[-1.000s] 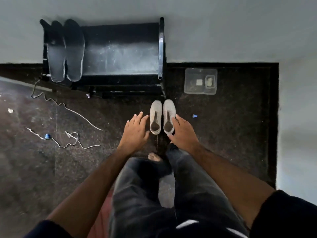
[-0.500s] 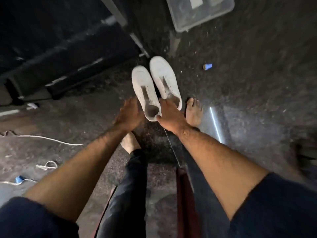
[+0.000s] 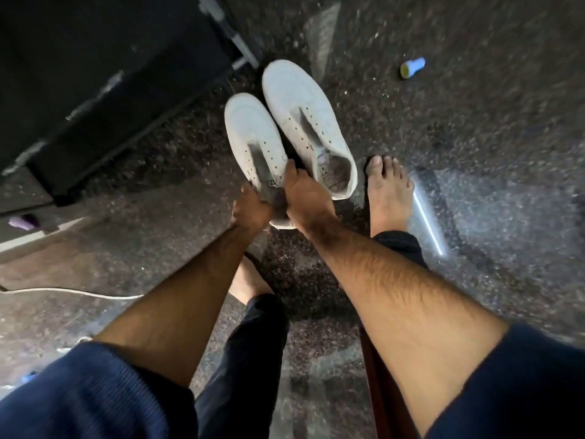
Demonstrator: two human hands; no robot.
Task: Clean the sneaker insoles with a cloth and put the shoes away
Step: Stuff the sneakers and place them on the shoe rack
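Two white laceless sneakers lie side by side on the dark speckled floor, toes pointing away from me. The left sneaker (image 3: 250,134) has both my hands at its heel end. My left hand (image 3: 251,209) curls over the left rim of its opening. My right hand (image 3: 305,198) grips its right side, thumb on the upper and fingers down between the two shoes. The right sneaker (image 3: 304,112) lies untouched, its dusty opening (image 3: 337,177) showing. No insoles and no cloth are in view.
A black shoe rack (image 3: 95,90) fills the upper left, close to the sneakers' toes. My bare right foot (image 3: 387,198) stands beside the right sneaker, my left foot (image 3: 250,282) under my left arm. A small blue-and-yellow item (image 3: 411,67), a white cord (image 3: 79,293) and a purple scrap (image 3: 22,221) lie around.
I have bent down much closer to the floor. Both hands went from hovering above the pair to closing on the heel end of the left sneaker.
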